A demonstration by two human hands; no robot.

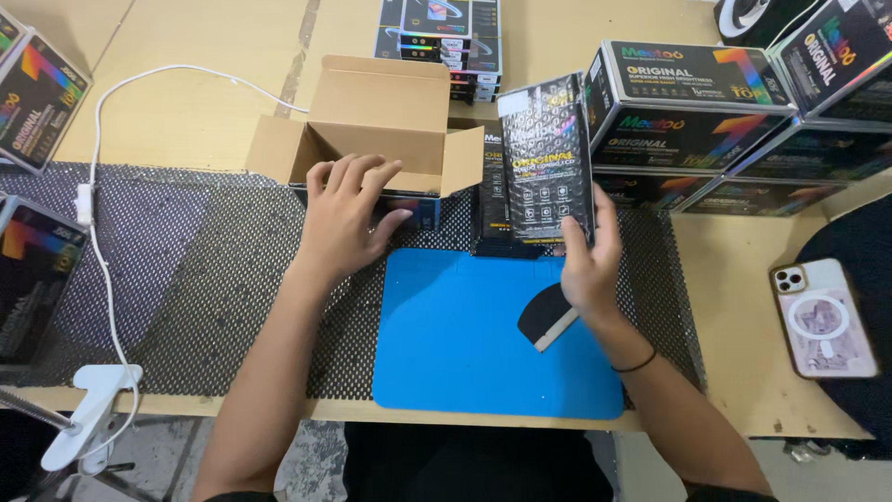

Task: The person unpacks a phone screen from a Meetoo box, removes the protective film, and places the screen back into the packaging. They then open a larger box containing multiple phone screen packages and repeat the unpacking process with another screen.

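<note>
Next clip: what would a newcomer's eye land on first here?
Probably the bright blue mat at the table's near edge, and just above it the right hand holding a bubble-wrapped black package upright. To its left, the left hand rests against an open cardboard box. Stacks of black printed boxes crowd the far right.

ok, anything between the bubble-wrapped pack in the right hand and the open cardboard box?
Nothing visible. The right hand holds the bubble-wrapped pack upright just right of the open cardboard box. Only the box's own right flap stands between them, folded outward. The left hand rests on the box's front wall, not over the opening.
</note>
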